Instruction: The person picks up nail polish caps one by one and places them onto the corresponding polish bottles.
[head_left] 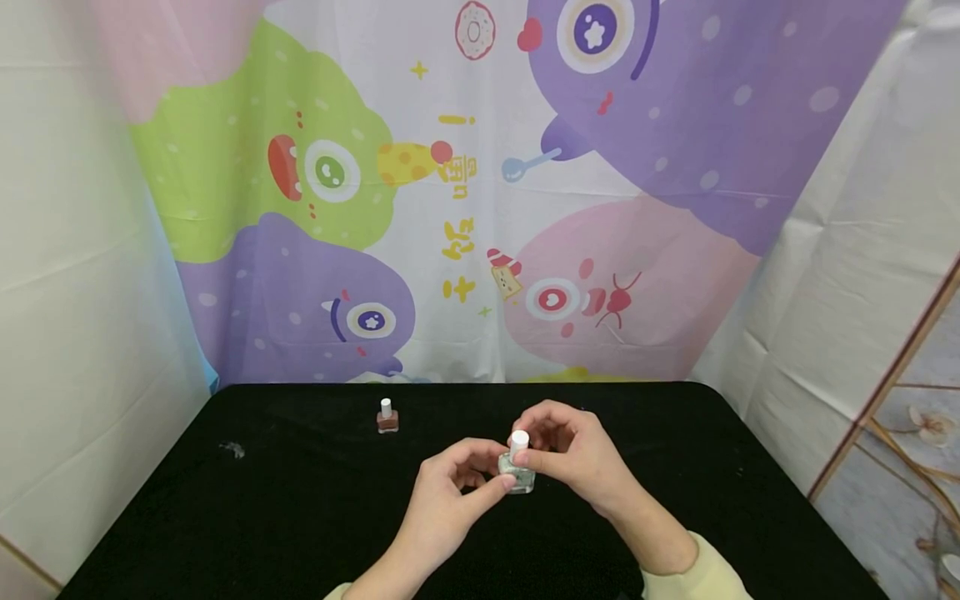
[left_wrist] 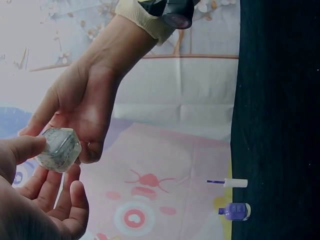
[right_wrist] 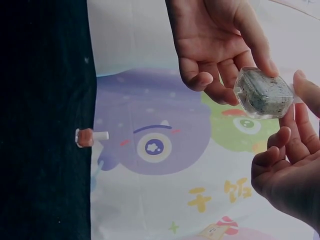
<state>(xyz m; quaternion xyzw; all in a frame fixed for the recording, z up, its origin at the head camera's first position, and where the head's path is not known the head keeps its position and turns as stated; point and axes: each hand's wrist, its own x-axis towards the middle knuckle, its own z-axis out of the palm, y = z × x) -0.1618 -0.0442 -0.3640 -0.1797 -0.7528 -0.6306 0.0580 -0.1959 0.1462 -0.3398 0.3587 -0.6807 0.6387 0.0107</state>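
A small clear glass nail polish bottle [head_left: 522, 482] with pale, speckled contents is held above the black table, its white cap [head_left: 520, 442] pointing up. My left hand [head_left: 453, 492] pinches the glass body between thumb and fingers. At the cap, my right hand [head_left: 573, 454] grips with thumb and fingertips. In the right wrist view the flat bottom of the bottle [right_wrist: 265, 92] faces the camera, and the cap is mostly hidden by the right fingers.
A reddish-brown nail polish bottle [head_left: 387, 421], capped, stands near the table's far edge, left of the hands. In the left wrist view a purple nail polish bottle [left_wrist: 236, 212] stands uncapped beside its white brush cap [left_wrist: 235, 183]. A cartoon curtain [head_left: 465, 350] hangs behind the black table [head_left: 262, 517].
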